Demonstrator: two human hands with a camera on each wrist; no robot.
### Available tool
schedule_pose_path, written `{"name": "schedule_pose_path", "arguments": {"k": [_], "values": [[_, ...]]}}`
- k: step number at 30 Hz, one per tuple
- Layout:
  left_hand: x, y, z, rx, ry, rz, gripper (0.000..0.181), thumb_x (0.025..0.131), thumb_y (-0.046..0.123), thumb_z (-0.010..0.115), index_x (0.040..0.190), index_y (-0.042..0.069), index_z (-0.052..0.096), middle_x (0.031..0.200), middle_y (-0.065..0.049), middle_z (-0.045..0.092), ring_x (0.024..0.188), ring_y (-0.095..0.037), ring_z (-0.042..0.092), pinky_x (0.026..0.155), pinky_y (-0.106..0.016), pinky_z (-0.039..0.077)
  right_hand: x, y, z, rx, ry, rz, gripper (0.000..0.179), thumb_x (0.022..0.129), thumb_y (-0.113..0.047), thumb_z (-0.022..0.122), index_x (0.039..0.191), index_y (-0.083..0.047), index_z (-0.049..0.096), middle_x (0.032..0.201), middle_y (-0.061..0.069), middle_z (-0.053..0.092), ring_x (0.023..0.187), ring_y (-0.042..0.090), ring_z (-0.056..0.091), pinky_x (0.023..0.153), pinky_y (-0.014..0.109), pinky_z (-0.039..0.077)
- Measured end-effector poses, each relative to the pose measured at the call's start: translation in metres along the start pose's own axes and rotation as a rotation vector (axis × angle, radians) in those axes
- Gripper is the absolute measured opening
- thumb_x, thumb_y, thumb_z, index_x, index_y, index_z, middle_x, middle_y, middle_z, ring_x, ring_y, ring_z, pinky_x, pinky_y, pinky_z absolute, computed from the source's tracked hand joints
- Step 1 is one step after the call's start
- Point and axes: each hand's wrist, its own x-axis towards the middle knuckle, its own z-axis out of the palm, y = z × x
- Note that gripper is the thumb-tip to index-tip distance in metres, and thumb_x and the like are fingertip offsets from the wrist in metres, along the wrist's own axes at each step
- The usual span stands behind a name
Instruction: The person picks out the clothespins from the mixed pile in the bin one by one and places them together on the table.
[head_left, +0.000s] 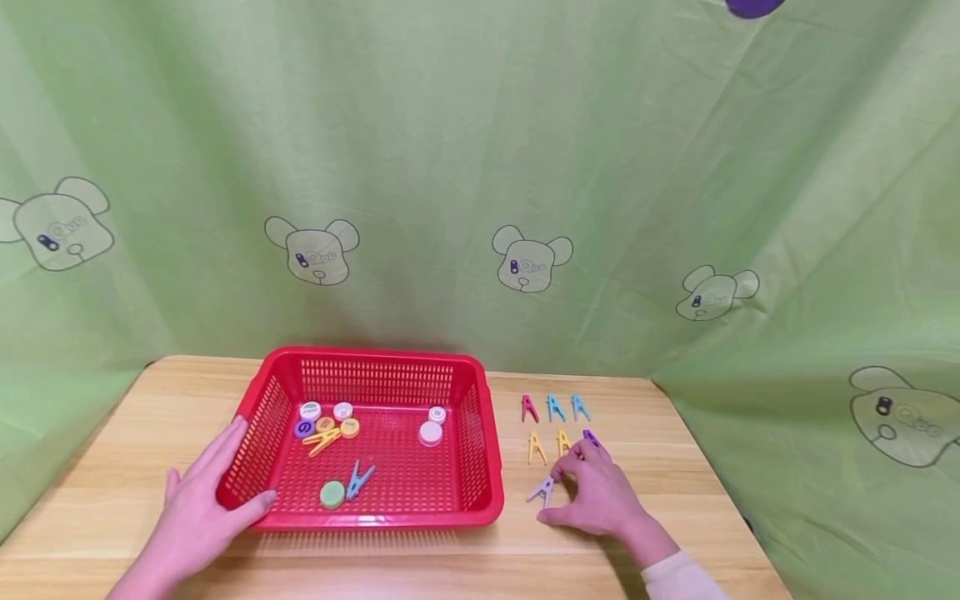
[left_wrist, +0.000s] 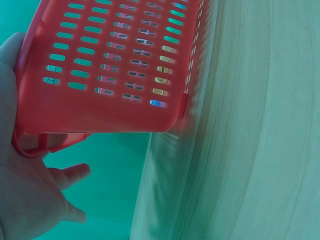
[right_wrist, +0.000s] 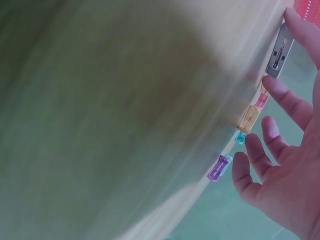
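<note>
My left hand (head_left: 197, 508) rests against the near left corner of a red plastic basket (head_left: 390, 522), thumb over the front rim and straight fingers along the left side. In the left wrist view, two fingers (left_wrist: 70, 175) spread outside the basket wall. My right hand (head_left: 596, 496) is over the table, index finger and thumb tips at the two ends of a pale grey clothespin (head_left: 542, 492). The right wrist view shows this clothespin (right_wrist: 280, 50) between thumb and index finger, the other fingers loosely bent. Partly behind this hand are a yellow clothespin (head_left: 563, 440) and a purple clothespin (head_left: 592, 437).
Inside the basket lie several bottle caps, among them a green cap (head_left: 332, 495), plus a yellow clothespin (head_left: 322, 442) and a blue clothespin (head_left: 359, 481). A pink clothespin (head_left: 529, 408) heads the far row beside two blue ones. A green curtain (head_left: 420, 167) surrounds the table.
</note>
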Motion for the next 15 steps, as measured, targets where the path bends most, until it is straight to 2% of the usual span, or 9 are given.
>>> {"name": "schedule_pose_path", "arguments": {"k": [8, 15], "values": [[0.0002, -0.0007, 0.0003, 0.003, 0.008, 0.003, 0.101, 0.084, 0.039, 0.079, 0.161, 0.011, 0.020, 0.161, -0.020, 0.023, 0.136, -0.056, 0.029, 0.100, -0.078, -0.014, 0.0021, 0.0029, -0.0026, -0.003, 0.013, -0.067, 0.058, 0.053, -0.066, 0.089, 0.095, -0.029, 0.076, 0.099, -0.006, 0.046, 0.091, 0.016, 0.045, 0.076, 0.036, 0.045], [0.0005, -0.0001, 0.0004, 0.005, 0.003, -0.002, 0.101, 0.084, 0.039, 0.079, 0.161, 0.010, 0.020, 0.162, -0.020, 0.022, 0.137, -0.055, 0.028, 0.099, -0.079, -0.013, 0.0037, 0.0051, -0.0078, 0.046, -0.044, -0.148, 0.055, 0.056, -0.059, 0.092, 0.100, -0.030, 0.077, 0.102, -0.006, 0.046, 0.096, 0.017, 0.043, 0.077, 0.038, 0.045]]}}
